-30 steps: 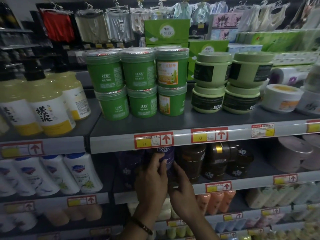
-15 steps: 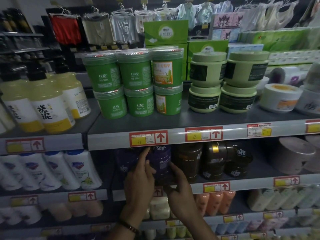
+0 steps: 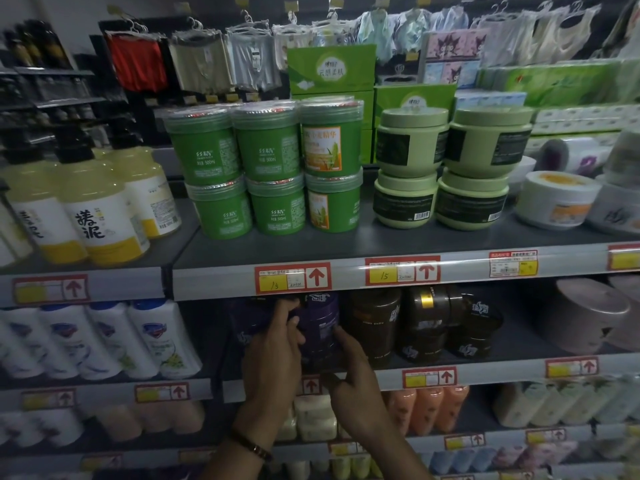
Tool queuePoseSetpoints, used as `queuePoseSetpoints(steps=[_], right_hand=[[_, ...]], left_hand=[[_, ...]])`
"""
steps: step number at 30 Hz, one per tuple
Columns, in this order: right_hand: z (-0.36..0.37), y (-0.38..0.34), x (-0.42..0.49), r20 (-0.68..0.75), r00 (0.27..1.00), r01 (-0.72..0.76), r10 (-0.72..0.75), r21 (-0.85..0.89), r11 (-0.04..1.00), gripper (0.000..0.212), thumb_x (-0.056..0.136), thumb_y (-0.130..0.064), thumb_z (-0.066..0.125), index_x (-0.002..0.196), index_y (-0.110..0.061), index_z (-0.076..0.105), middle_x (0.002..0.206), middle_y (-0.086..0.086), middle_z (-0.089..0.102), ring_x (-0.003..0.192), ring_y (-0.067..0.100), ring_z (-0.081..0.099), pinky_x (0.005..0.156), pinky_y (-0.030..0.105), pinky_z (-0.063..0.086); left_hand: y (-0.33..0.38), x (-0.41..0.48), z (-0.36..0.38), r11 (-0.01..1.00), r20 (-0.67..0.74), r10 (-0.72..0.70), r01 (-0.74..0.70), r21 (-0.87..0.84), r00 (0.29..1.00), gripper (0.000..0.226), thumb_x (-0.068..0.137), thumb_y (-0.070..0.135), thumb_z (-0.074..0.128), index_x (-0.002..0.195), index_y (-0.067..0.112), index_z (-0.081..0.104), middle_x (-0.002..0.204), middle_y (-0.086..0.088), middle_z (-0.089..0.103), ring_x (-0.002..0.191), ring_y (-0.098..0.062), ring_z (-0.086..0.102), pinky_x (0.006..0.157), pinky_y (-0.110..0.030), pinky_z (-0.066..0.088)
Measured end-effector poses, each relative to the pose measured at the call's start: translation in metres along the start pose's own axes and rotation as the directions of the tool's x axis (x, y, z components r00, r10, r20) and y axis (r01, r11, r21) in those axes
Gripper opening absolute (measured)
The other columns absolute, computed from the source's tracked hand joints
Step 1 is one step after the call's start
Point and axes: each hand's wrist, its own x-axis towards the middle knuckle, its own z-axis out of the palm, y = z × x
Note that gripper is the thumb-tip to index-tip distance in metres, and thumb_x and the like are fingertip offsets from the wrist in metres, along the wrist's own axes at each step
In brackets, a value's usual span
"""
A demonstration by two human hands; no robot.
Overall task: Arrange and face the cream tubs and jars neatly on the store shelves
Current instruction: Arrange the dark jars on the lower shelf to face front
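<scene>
The upper grey metal shelf point(image 3: 398, 244) carried six green plastic tubs with clear lids point(image 3: 266, 168), stacked two high in three columns. Just beside them to the right stood four pale green round jars point(image 3: 446, 168) in two stacks of two, then a low white tub with an orange top point(image 3: 554, 199). On the section to the left stood yellow pump bottles with black tops point(image 3: 97, 209). Red-and-yellow price labels point(image 3: 292, 278) ran along the front edge. The shelf below point(image 3: 502, 374) held dark purple jars point(image 3: 318, 327), dark brown jars point(image 3: 374, 323) beside them, and white bottles with blue caps point(image 3: 152, 337) at the left.
</scene>
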Motion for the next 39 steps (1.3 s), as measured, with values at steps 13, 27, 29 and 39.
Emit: queuePoseSetpoints(steps=[13, 27, 29, 39], right_hand=[[0.001, -0.006, -0.002, -0.006, 1.000, 0.016, -0.016, 0.011, 1.000, 0.091, 0.088, 0.019, 0.058, 0.142, -0.053, 0.042, 0.145, -0.018, 0.054, 0.127, -0.007, 0.057, 0.110, 0.021, 0.051], [0.001, 0.000, 0.000, 0.000, 1.000, -0.017, 0.017, 0.017, 1.000, 0.088, 0.086, 0.019, 0.055, 0.160, -0.028, 0.041, 0.154, -0.008, 0.050, 0.133, -0.001, 0.055, 0.113, 0.033, 0.052], [0.001, -0.002, 0.000, -0.010, 1.000, -0.013, 0.013, 0.029, 0.999, 0.088, 0.086, 0.021, 0.055, 0.156, -0.031, 0.043, 0.153, -0.009, 0.051, 0.131, -0.007, 0.054, 0.113, 0.028, 0.051], [0.000, -0.007, -0.001, -0.020, 1.000, -0.005, 0.005, 0.031, 0.999, 0.084, 0.090, 0.019, 0.061, 0.144, -0.042, 0.041, 0.145, -0.024, 0.047, 0.124, -0.026, 0.046, 0.101, 0.003, 0.043]], left_hand=[[0.012, -0.002, 0.000, 0.994, 0.000, 0.065, -0.065, 0.091, 0.998, 0.013, 0.106, 0.041, 0.041, 0.117, 0.039, 0.046, 0.077, 0.016, 0.067, 0.062, -0.003, 0.064, 0.051, -0.034, 0.055], [0.011, 0.006, 0.002, 0.995, 0.010, 0.095, -0.095, 0.025, 0.995, 0.010, 0.106, 0.038, 0.052, 0.114, 0.042, 0.053, 0.077, 0.020, 0.069, 0.065, 0.002, 0.065, 0.049, -0.019, 0.049], [0.004, 0.007, -0.002, 0.995, 0.008, 0.099, -0.100, 0.013, 0.995, 0.022, 0.105, 0.038, 0.053, 0.126, 0.046, 0.052, 0.077, 0.020, 0.070, 0.067, 0.002, 0.067, 0.053, -0.022, 0.054], [-0.019, 0.012, -0.005, 0.993, 0.014, 0.006, -0.004, -0.118, 1.000, 0.030, 0.106, 0.036, 0.049, 0.133, 0.049, 0.050, 0.082, 0.016, 0.069, 0.058, -0.005, 0.068, 0.051, -0.025, 0.059]])
